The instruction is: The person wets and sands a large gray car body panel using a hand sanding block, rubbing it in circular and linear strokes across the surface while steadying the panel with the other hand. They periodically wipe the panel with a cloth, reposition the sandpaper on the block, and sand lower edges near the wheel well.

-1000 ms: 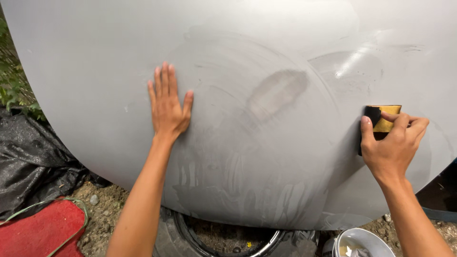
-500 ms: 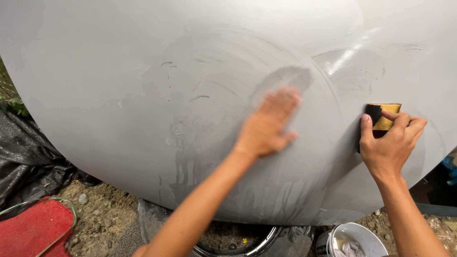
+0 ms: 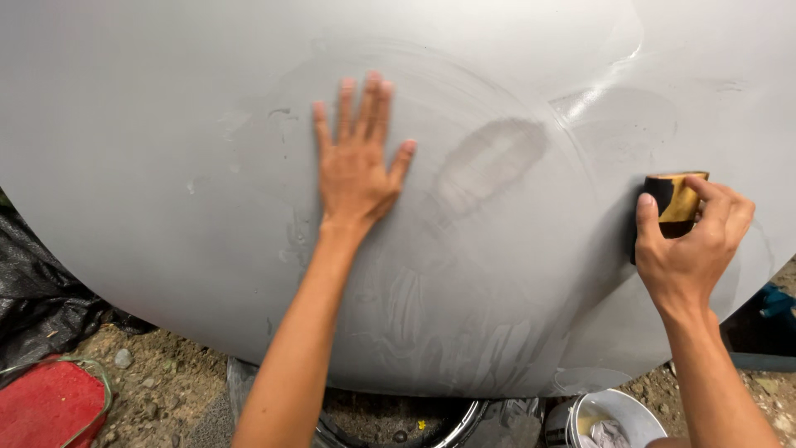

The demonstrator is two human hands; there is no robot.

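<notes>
Panel [image 3: 166, 166], grey and curved, fills most of view; wet smears and a darker oval patch near centre. Propped above dirt ground [image 3: 157, 390]. Black sheet [image 3: 41, 290] at lower left, red mat [image 3: 46, 406] beside it. Tyre [image 3: 398, 423] under panel's lower edge, white bucket [image 3: 613, 419] with rag inside at lower right. Left hand [image 3: 356, 166] flat on panel, fingers spread, gripping nothing. Right hand [image 3: 688, 249] closed around sanding block [image 3: 676, 203], black and tan, pressed against panel's right side.
</notes>
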